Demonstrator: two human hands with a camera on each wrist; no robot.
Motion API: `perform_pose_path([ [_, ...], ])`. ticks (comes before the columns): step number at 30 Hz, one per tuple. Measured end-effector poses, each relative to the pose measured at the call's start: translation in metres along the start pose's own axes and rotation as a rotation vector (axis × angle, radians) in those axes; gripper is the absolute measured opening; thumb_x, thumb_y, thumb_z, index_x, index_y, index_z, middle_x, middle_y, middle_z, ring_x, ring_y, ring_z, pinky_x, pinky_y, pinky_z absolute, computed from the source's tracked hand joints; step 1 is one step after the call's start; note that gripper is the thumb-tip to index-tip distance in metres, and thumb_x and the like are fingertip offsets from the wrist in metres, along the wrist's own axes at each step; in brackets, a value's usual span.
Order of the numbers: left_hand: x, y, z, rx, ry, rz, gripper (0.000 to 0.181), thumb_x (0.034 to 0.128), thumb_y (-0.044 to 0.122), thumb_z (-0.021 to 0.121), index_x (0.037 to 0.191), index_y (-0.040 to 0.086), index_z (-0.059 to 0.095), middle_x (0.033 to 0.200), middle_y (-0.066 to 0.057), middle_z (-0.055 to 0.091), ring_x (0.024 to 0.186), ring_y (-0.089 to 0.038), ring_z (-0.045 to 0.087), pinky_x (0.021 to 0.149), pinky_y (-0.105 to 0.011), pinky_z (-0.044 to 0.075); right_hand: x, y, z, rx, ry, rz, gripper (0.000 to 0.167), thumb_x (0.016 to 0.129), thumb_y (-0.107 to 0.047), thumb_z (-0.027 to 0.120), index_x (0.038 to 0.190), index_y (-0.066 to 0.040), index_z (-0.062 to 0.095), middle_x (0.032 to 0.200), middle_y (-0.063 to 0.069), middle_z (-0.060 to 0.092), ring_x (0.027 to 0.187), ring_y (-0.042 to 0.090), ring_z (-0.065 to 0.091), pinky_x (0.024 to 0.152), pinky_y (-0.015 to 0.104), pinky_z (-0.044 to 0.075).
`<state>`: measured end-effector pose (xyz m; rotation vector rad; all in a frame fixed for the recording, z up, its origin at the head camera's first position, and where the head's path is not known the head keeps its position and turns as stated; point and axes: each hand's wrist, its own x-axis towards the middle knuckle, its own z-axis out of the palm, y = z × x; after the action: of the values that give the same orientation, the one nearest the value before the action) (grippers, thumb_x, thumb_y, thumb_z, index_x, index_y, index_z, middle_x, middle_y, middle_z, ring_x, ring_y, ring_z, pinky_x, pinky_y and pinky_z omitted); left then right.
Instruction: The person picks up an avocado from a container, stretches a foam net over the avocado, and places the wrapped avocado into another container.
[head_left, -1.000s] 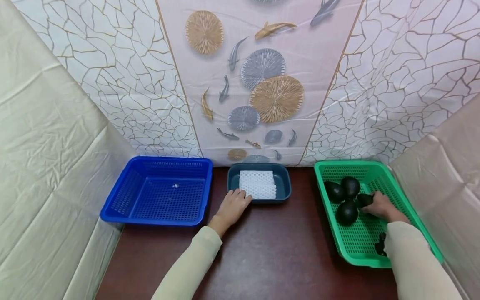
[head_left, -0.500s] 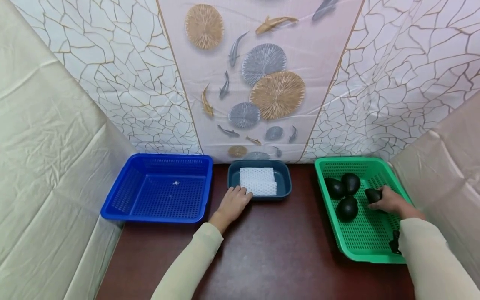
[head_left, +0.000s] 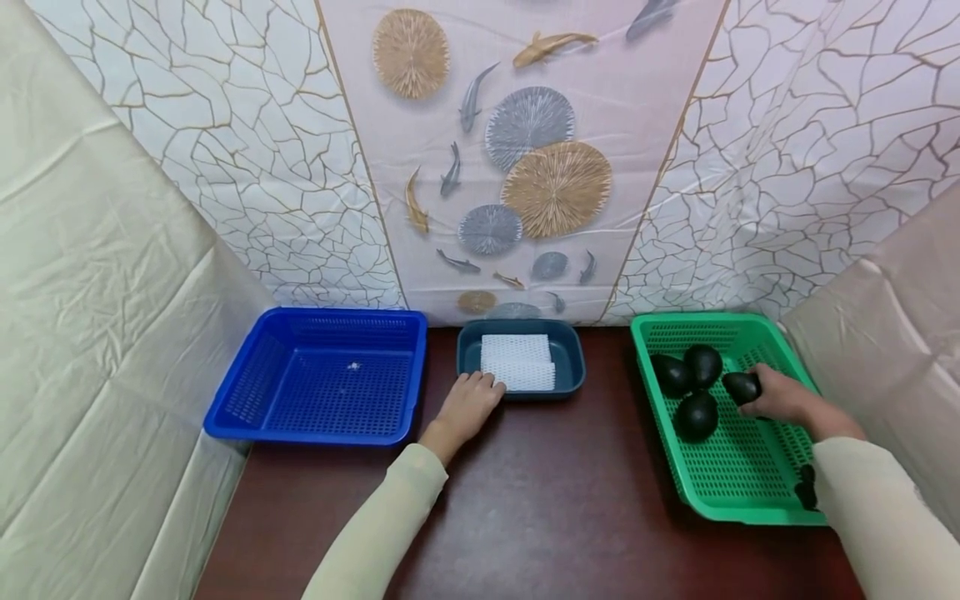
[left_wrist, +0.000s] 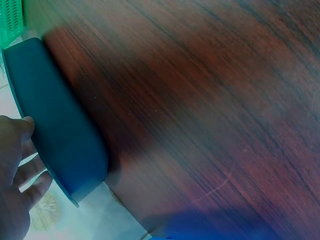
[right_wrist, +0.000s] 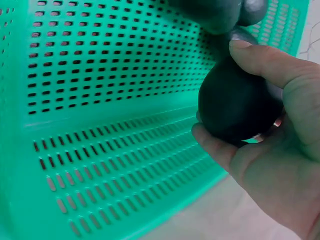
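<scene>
My right hand (head_left: 780, 393) grips a dark, smooth avocado (head_left: 741, 387) inside the green basket (head_left: 705, 492). In the right wrist view, the thumb lies over the held avocado (right_wrist: 237, 102) and the fingers curl beneath it. Three more dark avocados (head_left: 696, 417) sit clustered at the basket's left side. At the near left rim of a dark teal tray (head_left: 572, 367), my left hand (head_left: 467, 410) holds the edge; in the left wrist view, its thumb is against the tray's outer wall (left_wrist: 60, 115). White foam net sleeves (head_left: 517, 362) lie flat in that tray.
On the left stands a blue perforated basket (head_left: 330, 429) with a small white bit on its floor. All the containers rest on a dark reddish wooden table (head_left: 525, 500). A patterned cloth (head_left: 420, 167) hangs right behind them, with plain cloth at both sides.
My right hand has drawn the avocado rightward, apart from the other three, and tilted it somewhat. The left hand stays at the tray rim. The head view has shifted slightly.
</scene>
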<state>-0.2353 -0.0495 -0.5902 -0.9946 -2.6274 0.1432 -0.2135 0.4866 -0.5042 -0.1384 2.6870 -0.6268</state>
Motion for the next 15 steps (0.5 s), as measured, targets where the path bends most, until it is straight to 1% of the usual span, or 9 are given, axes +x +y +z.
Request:
perform_pose_path([
  [7, -0.001, 0.000, -0.003, -0.026, 0.041, -0.012, 0.014, 0.0969, 0.008, 0.062, 0.103, 0.014, 0.073, 0.095, -0.006, 0.070, 0.089, -0.024, 0.066, 0.069, -0.038, 0.053, -0.003, -0.027, -0.008, -0.028, 0.049, -0.053, 0.073, 0.082, -0.011, 0.082, 0.131, 0.020, 0.037, 0.113, 0.041, 0.054, 0.095, 0.046, 0.060, 0.074, 0.051, 0.053],
  [10, -0.001, 0.000, -0.004, -0.028, 0.040, -0.015, 0.014, 0.0971, 0.008, 0.062, 0.102, 0.014, 0.073, 0.096, -0.006, 0.070, 0.089, -0.024, 0.067, 0.069, -0.038, 0.054, -0.003, -0.041, -0.010, -0.038, 0.065, -0.089, 0.070, 0.082, -0.009, 0.082, 0.130, 0.019, 0.040, 0.114, 0.039, 0.055, 0.097, 0.046, 0.060, 0.077, 0.053, 0.052],
  [15, -0.001, 0.000, -0.004, -0.029, 0.034, -0.017, 0.014, 0.0968, 0.007, 0.062, 0.104, 0.015, 0.073, 0.097, -0.006, 0.071, 0.089, -0.024, 0.066, 0.070, -0.038, 0.054, -0.004, -0.064, -0.013, -0.062, 0.080, -0.133, 0.071, 0.084, -0.010, 0.082, 0.133, 0.019, 0.040, 0.121, 0.040, 0.053, 0.105, 0.049, 0.059, 0.082, 0.057, 0.052],
])
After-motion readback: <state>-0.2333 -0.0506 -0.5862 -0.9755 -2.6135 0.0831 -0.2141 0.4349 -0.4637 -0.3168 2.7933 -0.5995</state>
